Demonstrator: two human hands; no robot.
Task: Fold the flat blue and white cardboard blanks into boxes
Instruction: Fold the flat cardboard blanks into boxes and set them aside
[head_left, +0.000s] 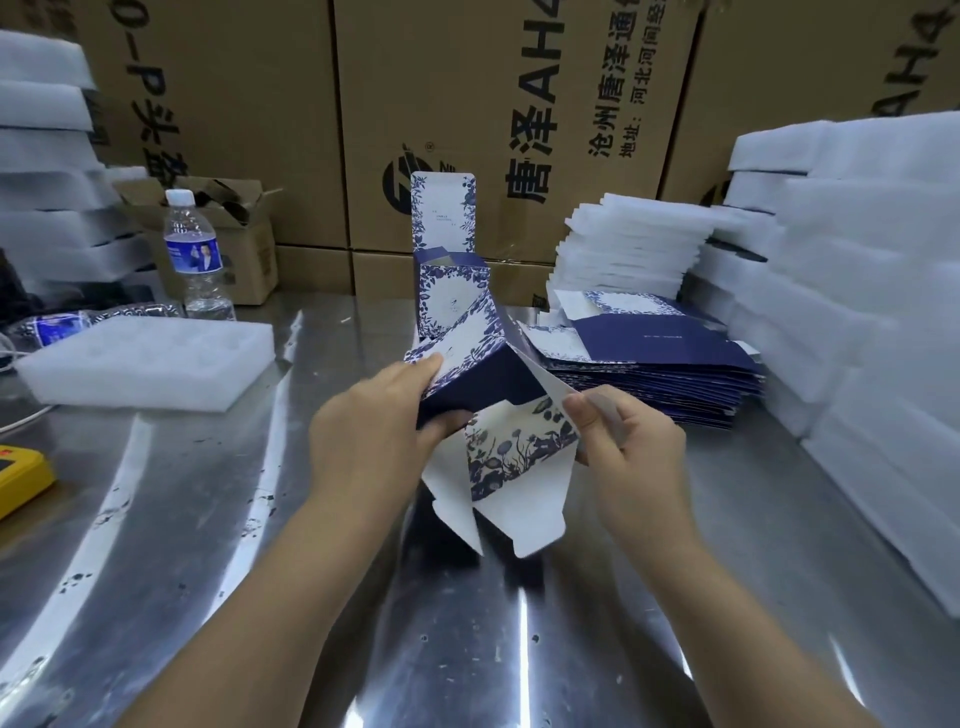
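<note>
Half-opened blank (483, 379) held in the air over the steel surface (208, 571), between both hands, long axis running from far-left down toward the person, bottom flaps hanging open at the near end. Left hand (374, 431) clamps the navy body, thumb under, fingers on the printed face; right hand (623, 447) pinches a white end flap, so it sits nearer the flaps and likely tucks them next. Stack of flat blanks (649, 364) lies just beyond the right hand; one finished box (449, 291) stands upright behind.
</note>
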